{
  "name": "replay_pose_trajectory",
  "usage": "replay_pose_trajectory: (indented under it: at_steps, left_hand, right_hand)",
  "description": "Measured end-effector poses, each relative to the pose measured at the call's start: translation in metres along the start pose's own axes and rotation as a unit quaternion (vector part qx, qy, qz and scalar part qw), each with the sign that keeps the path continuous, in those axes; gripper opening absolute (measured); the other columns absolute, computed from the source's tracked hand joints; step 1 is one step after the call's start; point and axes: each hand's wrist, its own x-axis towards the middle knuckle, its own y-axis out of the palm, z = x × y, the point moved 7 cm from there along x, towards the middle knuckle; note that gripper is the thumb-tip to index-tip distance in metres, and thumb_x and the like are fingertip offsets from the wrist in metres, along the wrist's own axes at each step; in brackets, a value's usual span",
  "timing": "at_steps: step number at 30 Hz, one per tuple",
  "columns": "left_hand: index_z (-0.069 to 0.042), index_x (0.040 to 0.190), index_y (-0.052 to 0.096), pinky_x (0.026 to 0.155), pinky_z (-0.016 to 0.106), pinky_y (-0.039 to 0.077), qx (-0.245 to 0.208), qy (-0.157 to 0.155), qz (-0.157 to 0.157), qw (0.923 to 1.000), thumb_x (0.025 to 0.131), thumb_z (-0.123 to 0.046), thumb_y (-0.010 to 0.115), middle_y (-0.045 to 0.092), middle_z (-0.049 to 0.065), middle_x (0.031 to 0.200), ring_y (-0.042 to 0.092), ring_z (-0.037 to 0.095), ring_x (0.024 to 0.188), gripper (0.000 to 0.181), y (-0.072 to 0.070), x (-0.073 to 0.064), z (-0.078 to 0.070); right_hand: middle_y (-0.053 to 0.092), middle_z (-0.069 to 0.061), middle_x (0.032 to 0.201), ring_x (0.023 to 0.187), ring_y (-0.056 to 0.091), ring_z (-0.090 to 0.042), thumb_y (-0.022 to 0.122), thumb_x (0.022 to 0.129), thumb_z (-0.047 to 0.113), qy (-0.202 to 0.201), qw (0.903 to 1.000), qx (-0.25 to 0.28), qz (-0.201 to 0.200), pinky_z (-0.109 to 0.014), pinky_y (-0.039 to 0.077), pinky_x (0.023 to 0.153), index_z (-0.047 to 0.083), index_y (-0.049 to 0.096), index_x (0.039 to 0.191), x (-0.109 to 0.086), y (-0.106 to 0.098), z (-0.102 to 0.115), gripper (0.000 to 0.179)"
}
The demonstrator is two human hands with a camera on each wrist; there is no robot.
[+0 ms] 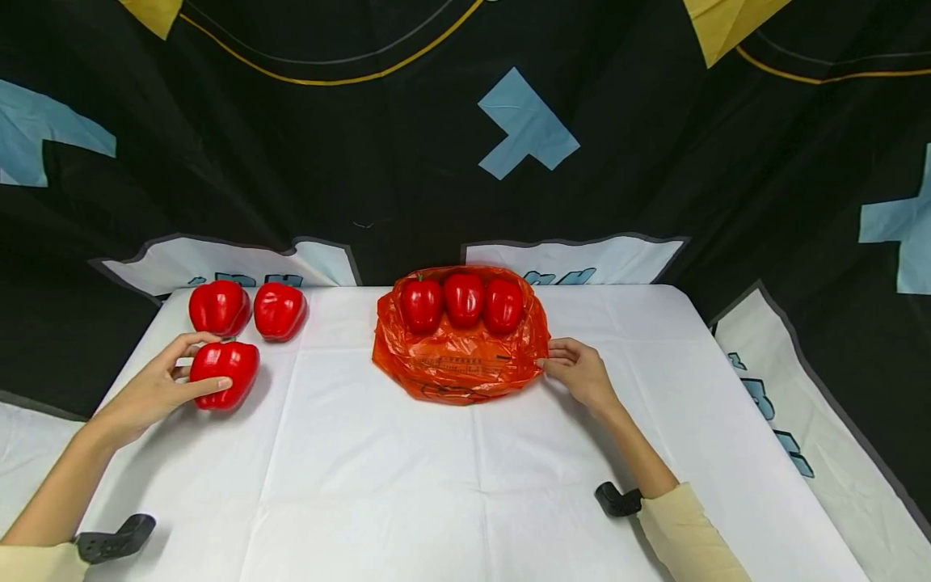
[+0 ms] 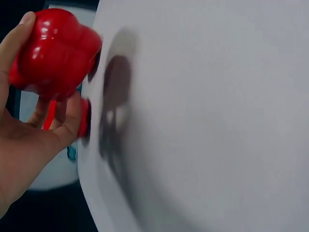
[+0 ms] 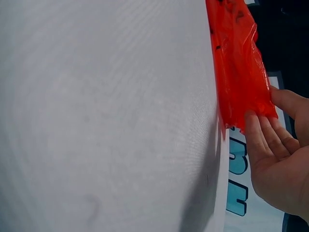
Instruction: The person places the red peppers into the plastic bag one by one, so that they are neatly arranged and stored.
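My left hand (image 1: 154, 390) grips a red bell pepper (image 1: 231, 368) between thumb and fingers at the table's left side. In the left wrist view that pepper (image 2: 57, 50) is raised, its shadow falling apart from it on the cloth. Just behind it lie two more red bell peppers, one at the left (image 1: 218, 308) and one beside it (image 1: 280, 311). An orange-red plastic bag (image 1: 454, 373) sits at the table's middle, its mouth spread wide around three red bell peppers (image 1: 463, 299). With thumb and fingers, my right hand (image 1: 580, 377) pinches the bag's right rim, also seen in the right wrist view.
A white cloth covers the table (image 1: 378, 477). Beyond its back edge hangs a dark curtain (image 1: 407, 186) with blue and yellow shapes and a white lower band. Black wrist devices (image 1: 116, 540) sit by both sleeves.
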Motion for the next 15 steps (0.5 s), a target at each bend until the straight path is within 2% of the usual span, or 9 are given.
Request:
replay_pose_trajectory:
  at_steps: [8,15]
  left_hand:
    - [-0.018,0.145,0.029,0.074,0.040,0.058,-0.023,0.022,0.005,0.9995,0.089,-0.028,0.076,0.029,0.028,0.142,0.031,0.043,0.121,0.073,0.025,0.013,-0.030]
    - [-0.013,0.147,0.027,0.081,0.049,0.057,-0.059,0.030,0.011,0.9978,0.088,-0.031,0.078,0.026,0.027,0.148,0.029,0.050,0.129,0.080,0.061,0.024,-0.062]
  right_hand:
    - [0.067,-0.021,0.111,0.095,0.066,-0.019,0.074,0.089,0.004,0.002,1.0000,0.001,0.000,-0.024,0.056,0.080,-0.008,0.061,0.120,0.001,0.000,0.000,0.036]
    - [0.067,-0.021,0.111,0.095,0.067,-0.019,0.074,0.088,0.004,0.005,1.0000,0.000,-0.002,-0.022,0.056,0.079,-0.008,0.061,0.120,-0.001,0.000,0.003,0.037]
